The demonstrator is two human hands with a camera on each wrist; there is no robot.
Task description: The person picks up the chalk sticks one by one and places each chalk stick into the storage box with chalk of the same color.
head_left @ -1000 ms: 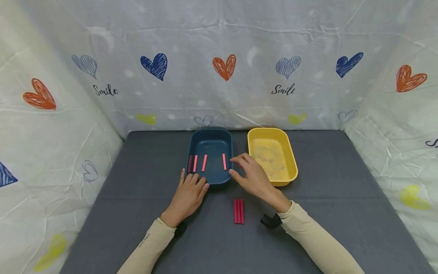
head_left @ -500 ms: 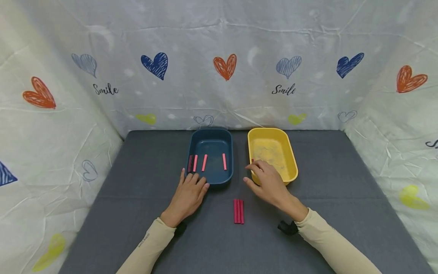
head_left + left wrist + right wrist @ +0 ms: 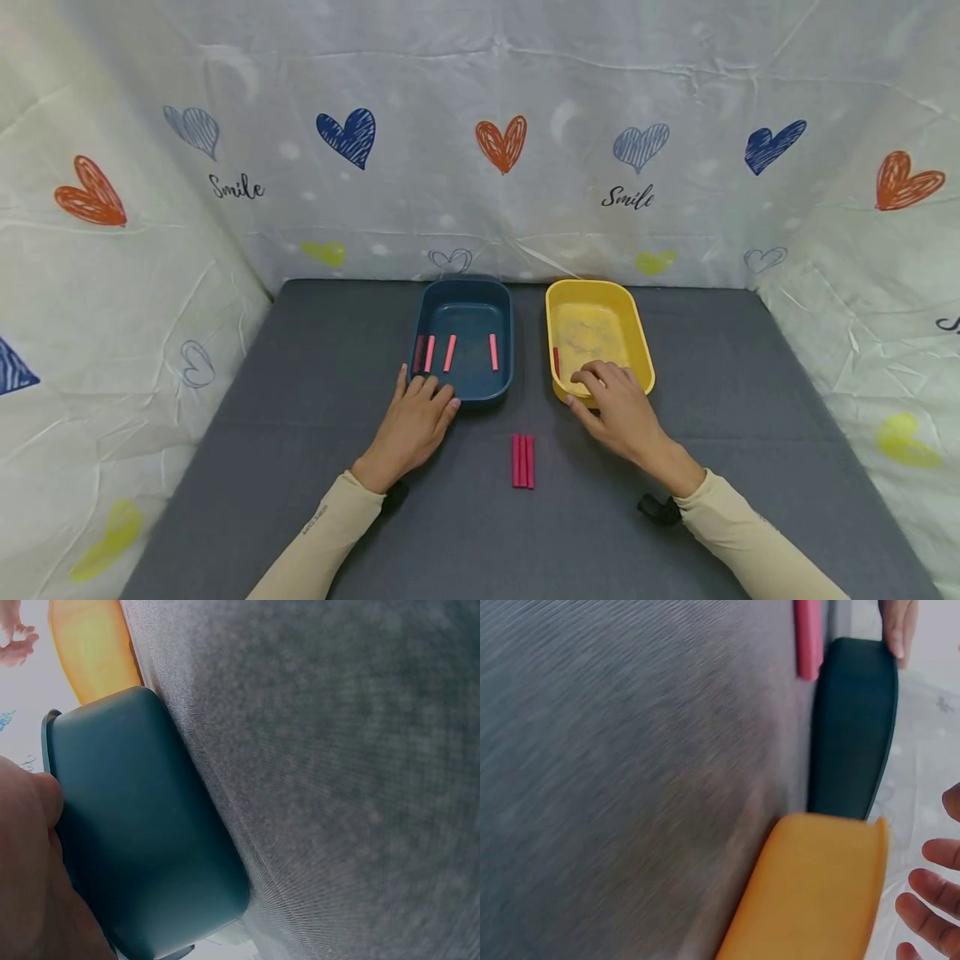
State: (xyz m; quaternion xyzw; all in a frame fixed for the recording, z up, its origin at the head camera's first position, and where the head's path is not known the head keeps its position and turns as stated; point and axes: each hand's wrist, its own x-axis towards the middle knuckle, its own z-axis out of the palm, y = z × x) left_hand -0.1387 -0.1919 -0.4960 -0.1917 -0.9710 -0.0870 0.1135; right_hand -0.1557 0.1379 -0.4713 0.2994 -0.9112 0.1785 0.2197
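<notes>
My left hand (image 3: 408,423) holds the near rim of the blue tray (image 3: 480,387), its thumb against the outer wall in the left wrist view. Three pink chalk-like sticks (image 3: 448,353) lie apart in that tray, beside something dark red (image 3: 419,353) along its left wall. Over the near side of the yellow tray (image 3: 645,350) hovers my right hand (image 3: 618,412), fingers bent and apart. The right wrist view shows nothing in its fingers. A dark red stick (image 3: 557,361) leans at the yellow tray's left wall.
Several dark red sticks (image 3: 522,461) lie side by side on the grey tablecloth (image 3: 300,367), in front of the gap between the trays. A pale curtain (image 3: 420,200) with printed hearts stands behind and at both sides.
My right hand has moved right from the blue tray's right edge to above the yellow tray. A dark red stick now shows inside the yellow tray. The left hand stays put.
</notes>
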